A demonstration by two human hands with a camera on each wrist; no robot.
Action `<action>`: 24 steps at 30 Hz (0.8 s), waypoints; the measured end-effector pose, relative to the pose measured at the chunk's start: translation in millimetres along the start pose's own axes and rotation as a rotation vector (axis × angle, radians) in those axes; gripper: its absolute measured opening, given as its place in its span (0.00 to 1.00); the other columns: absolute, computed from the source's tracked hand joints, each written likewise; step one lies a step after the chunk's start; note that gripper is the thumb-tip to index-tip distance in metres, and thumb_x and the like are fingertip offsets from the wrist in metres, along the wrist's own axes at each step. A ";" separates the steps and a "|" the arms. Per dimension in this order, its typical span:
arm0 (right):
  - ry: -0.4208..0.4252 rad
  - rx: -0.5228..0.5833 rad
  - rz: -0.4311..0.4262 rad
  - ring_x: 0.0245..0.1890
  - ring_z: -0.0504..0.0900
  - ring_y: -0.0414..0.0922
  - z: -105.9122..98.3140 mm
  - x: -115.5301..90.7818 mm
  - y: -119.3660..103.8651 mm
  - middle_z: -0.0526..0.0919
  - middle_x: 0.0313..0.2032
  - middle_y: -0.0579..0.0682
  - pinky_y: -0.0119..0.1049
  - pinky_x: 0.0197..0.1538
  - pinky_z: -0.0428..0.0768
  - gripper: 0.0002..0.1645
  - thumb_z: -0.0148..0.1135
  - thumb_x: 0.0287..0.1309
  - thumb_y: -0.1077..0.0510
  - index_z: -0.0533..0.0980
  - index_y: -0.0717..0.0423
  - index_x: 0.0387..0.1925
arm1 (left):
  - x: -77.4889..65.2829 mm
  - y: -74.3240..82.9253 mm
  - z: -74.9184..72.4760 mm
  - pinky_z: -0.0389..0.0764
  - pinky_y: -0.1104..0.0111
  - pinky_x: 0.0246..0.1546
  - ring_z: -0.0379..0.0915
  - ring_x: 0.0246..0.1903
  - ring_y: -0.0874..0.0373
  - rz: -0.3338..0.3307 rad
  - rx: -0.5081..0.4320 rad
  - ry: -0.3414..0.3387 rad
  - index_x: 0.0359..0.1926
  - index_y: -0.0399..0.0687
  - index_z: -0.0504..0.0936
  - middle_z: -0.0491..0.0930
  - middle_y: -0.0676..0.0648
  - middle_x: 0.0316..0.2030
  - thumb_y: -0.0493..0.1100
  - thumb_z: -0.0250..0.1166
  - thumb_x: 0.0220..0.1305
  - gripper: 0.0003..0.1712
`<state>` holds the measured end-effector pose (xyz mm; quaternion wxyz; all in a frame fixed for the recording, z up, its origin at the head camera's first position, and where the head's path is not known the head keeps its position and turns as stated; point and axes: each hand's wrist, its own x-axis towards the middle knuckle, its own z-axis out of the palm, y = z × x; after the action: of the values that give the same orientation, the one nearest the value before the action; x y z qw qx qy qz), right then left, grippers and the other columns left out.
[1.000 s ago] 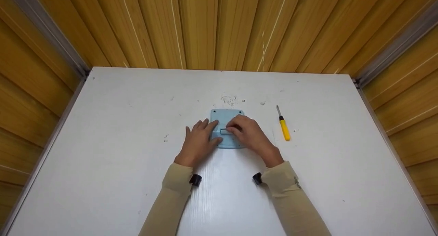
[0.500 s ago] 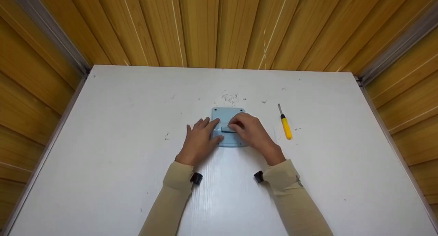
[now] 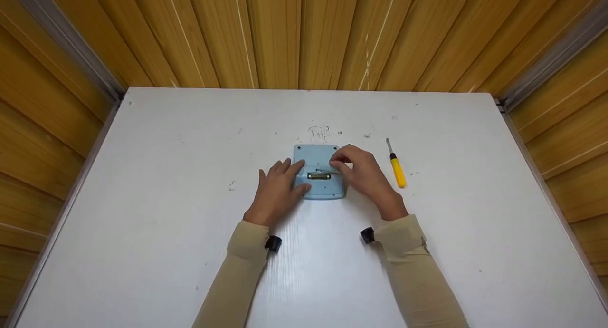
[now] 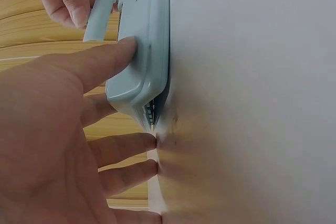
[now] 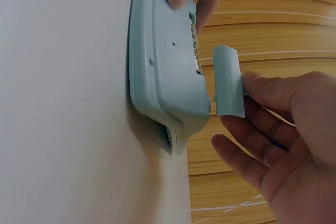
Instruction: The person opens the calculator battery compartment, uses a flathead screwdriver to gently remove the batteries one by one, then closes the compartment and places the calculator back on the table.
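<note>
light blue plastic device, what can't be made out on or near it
- Light blue plastic device: underside mostly hidden by the white tabletop, all views.
- Lettering on the gold cylinder in its slot: too small, head and right wrist views.
- Yellow-handled screwdriver, tip shape: too small, head view.
- Beige sleeves: cut off by bottom edge, head view.

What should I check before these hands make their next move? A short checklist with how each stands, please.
1. Device steadied: ok, the left hand rests on it.
2. Cover held: ok, pinched by the right hand.
3. Slot uncovered: ok, what looks like a battery shows in it.
4. Battery the right way round: cannot tell, markings unreadable.
5. Screwdriver out of the way: ok, it lies apart on the table.
</note>
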<state>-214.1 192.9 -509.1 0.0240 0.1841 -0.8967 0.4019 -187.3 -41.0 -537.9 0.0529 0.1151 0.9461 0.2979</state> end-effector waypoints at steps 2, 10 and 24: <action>0.009 0.000 0.010 0.50 0.86 0.51 -3.9 0.1 0.4 0.86 0.42 0.51 0.47 0.61 0.82 0.05 0.70 0.70 0.64 0.84 0.59 0.45 | 0.4 0.4 -0.5 0.44 0.33 0.75 0.53 0.79 0.39 -0.002 0.001 -0.003 0.79 0.55 0.70 0.65 0.38 0.78 0.58 0.67 0.74 0.38; 0.031 -0.014 0.074 0.51 0.85 0.53 -18.0 -1.5 7.0 0.86 0.42 0.52 0.49 0.62 0.81 0.05 0.69 0.70 0.64 0.83 0.59 0.45 | 1.2 0.9 0.1 0.44 0.33 0.75 0.54 0.79 0.39 -0.006 -0.002 0.000 0.79 0.55 0.71 0.65 0.38 0.77 0.58 0.68 0.74 0.38; 0.029 -0.063 0.183 0.54 0.84 0.57 -38.6 -4.8 20.0 0.86 0.44 0.57 0.53 0.62 0.79 0.04 0.69 0.70 0.67 0.82 0.62 0.44 | 1.0 1.2 -0.1 0.45 0.33 0.75 0.54 0.79 0.39 -0.007 0.003 0.002 0.79 0.56 0.71 0.66 0.39 0.77 0.57 0.68 0.74 0.37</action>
<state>-220.7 234.7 -498.2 0.0061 0.0947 -0.9215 0.3766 -188.1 -39.8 -537.2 0.0529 0.1114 0.9470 0.2965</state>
